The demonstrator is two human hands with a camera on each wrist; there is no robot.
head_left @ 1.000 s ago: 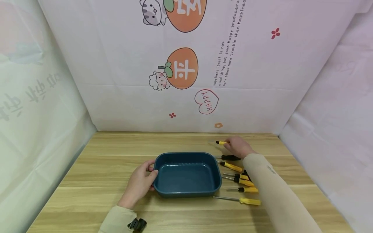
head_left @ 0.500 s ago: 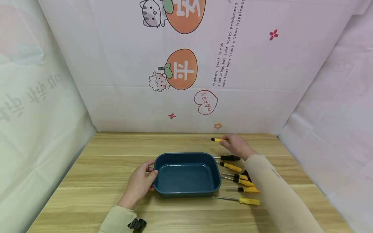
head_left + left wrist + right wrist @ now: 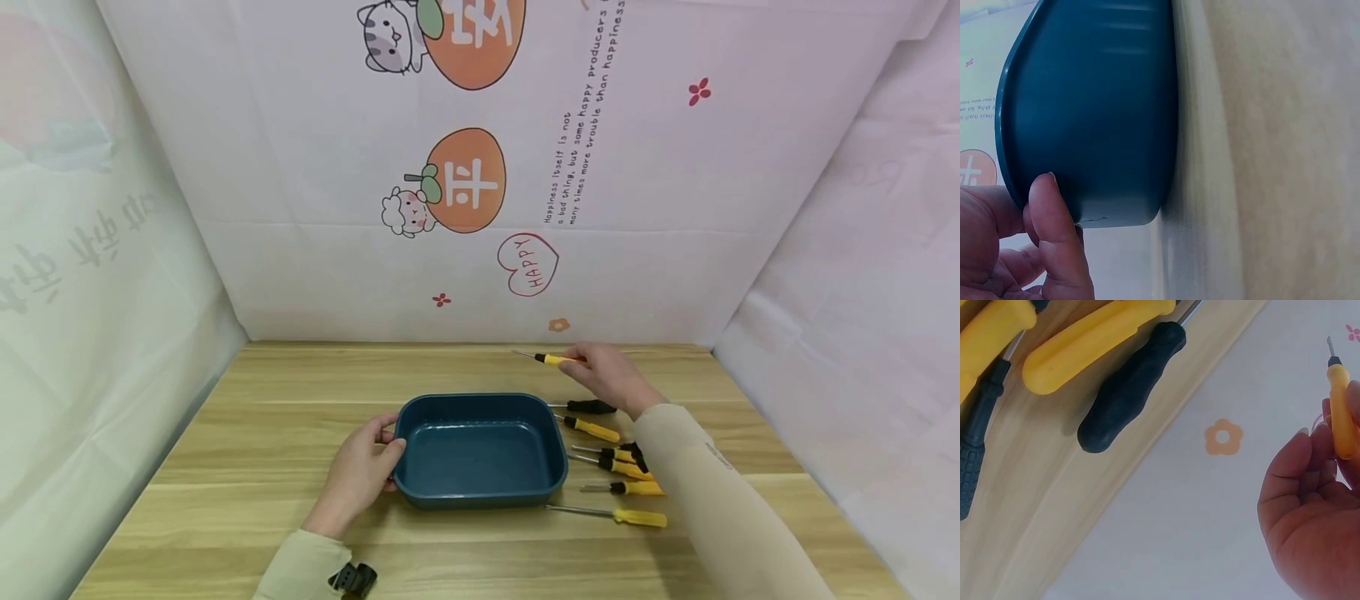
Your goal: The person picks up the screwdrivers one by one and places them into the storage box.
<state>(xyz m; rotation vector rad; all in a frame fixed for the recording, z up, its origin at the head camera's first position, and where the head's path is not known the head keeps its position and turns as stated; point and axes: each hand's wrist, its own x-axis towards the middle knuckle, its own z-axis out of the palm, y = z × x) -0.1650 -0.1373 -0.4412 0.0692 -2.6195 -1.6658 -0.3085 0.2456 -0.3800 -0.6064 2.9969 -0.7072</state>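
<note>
My left hand (image 3: 362,468) pinches the left end of a dark blue rectangular box (image 3: 480,462), its thumb at the rim. In the left wrist view, the fingertips (image 3: 1046,194) lie against the box wall (image 3: 1094,112). Beyond the box's back right corner, my right hand (image 3: 611,375) grips a small screwdriver (image 3: 552,359) by its yellow handle. Its thin shaft points left and is held above the table. In the right wrist view, that screwdriver (image 3: 1339,406) stands between the thumb and fingers, tip upward.
Right of the box lie several screwdrivers: a black-handled one (image 3: 591,407), a yellow one (image 3: 596,430), others partly behind the right sleeve, and a long yellow one (image 3: 640,517) nearest the front. White printed cloth (image 3: 337,275) walls the wooden table (image 3: 300,375) at back and sides.
My right hand has moved slightly left and up with the screwdriver, showing more of its shaft and handle. The left hand and the box stay in place.
</note>
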